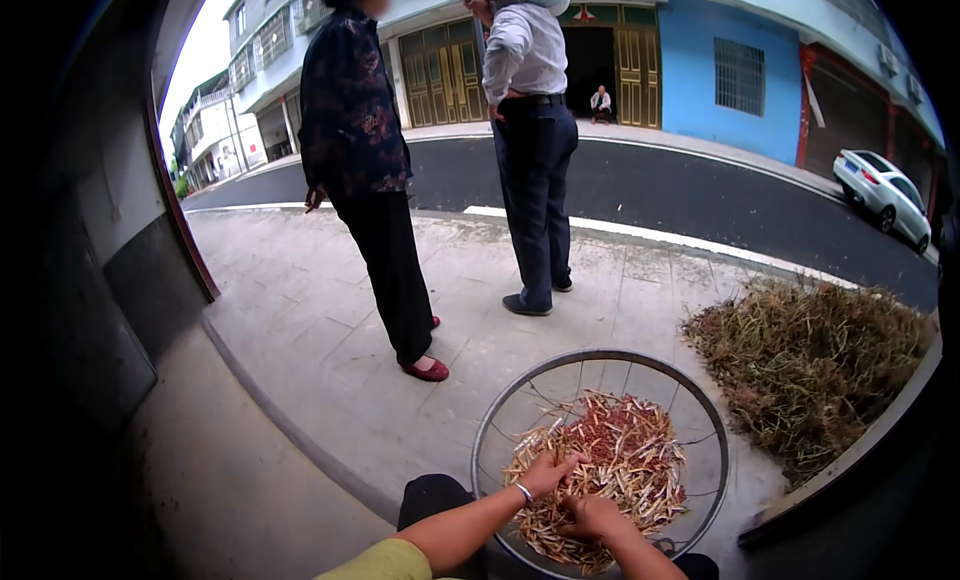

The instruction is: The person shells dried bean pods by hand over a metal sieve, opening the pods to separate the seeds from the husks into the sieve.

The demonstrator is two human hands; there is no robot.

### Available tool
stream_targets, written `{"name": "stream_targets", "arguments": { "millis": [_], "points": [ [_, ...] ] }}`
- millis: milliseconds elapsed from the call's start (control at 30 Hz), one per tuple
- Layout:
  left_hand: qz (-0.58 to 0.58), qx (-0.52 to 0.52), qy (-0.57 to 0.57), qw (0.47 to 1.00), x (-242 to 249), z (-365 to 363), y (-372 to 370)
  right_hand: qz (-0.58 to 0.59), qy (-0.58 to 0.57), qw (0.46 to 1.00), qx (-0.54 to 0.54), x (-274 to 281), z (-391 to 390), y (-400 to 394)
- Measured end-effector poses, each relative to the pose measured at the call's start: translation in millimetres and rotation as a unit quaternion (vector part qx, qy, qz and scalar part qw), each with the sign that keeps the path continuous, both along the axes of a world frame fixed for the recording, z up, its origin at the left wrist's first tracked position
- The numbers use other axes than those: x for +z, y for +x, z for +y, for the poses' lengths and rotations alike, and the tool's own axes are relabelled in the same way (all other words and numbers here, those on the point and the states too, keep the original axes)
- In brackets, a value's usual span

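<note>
Dry tan pods point(645, 477) and small red beans point(612, 432) lie heaped in a wide round basket point(478, 450) with a grey rim. My left hand point(548, 474), with a silver bracelet at the wrist, is over the left part of the heap, its fingers closed together; what they hold is too small to name. Just below and to its right, my right hand point(592, 518) touches the pods with curled fingers. Its fingertips are partly hidden, and I cannot make out anything in them.
Two people point(358, 130) point(530, 130) stand on the pavement beyond the basket. A pile of dried plants point(815, 365) lies to the right. Across the road point(650, 185) another person point(601, 103) sits by a doorway. A white car point(882, 195) is parked at the far right.
</note>
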State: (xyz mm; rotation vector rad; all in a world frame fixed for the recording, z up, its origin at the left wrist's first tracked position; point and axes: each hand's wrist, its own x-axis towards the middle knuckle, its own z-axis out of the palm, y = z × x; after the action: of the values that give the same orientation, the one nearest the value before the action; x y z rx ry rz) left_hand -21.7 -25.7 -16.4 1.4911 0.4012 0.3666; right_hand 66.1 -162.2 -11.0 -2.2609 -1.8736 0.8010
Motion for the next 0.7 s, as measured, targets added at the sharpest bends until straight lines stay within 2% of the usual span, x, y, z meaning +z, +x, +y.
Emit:
{"name": "stream_targets", "arguments": {
  "millis": [33, 133, 300, 367, 400, 467, 500, 567, 633, 700],
  "points": [
    [-0.001, 0.001, -0.002, 1.000, -1.7, -0.7, -0.5, -0.024, 0.002, 1.000, 0.015, -12.5, 1.1, -0.1],
    [0.027, 0.013, -0.001, 1.000, -8.0, 3.0, -0.9, -0.005, 0.057, 0.998, -0.029, -22.7, 1.4, 6.0],
    [0.016, 0.034, 0.042, 0.998, -11.6, 2.0, -1.0, 0.002, 0.092, 0.992, -0.089, 1.9, -2.0, 26.3],
    [0.024, 0.041, 0.059, 0.997, -26.4, 5.2, 1.9, 0.033, 0.115, 0.979, -0.164, 7.1, -1.0, 35.2],
    [-0.003, 0.056, 0.100, 0.993, -33.3, 6.3, 4.4, 0.094, 0.152, 0.959, -0.218, 13.8, -3.5, 35.0],
    [-0.030, 0.070, 0.140, 0.987, -45.8, 7.6, 6.1, 0.112, 0.193, 0.943, -0.248, 13.1, -3.3, 38.4],
    [-0.011, 0.057, 0.130, 0.990, -42.6, 6.4, 5.0, 0.129, 0.233, 0.923, -0.277, 11.9, -2.8, 40.9],
    [0.008, 0.043, 0.122, 0.992, -35.1, 2.8, 4.0, 0.127, 0.232, 0.924, -0.277, 7.4, -1.2, 42.0],
    [0.114, 0.054, 0.123, 0.984, -21.9, -4.9, 4.2, 0.197, 0.285, 0.898, -0.272, 5.5, 1.1, 37.6],
    [0.102, 0.059, 0.091, 0.989, -21.0, -10.3, 5.8, 0.195, 0.270, 0.904, -0.268, -3.7, 4.9, 37.8]
  ]
}}
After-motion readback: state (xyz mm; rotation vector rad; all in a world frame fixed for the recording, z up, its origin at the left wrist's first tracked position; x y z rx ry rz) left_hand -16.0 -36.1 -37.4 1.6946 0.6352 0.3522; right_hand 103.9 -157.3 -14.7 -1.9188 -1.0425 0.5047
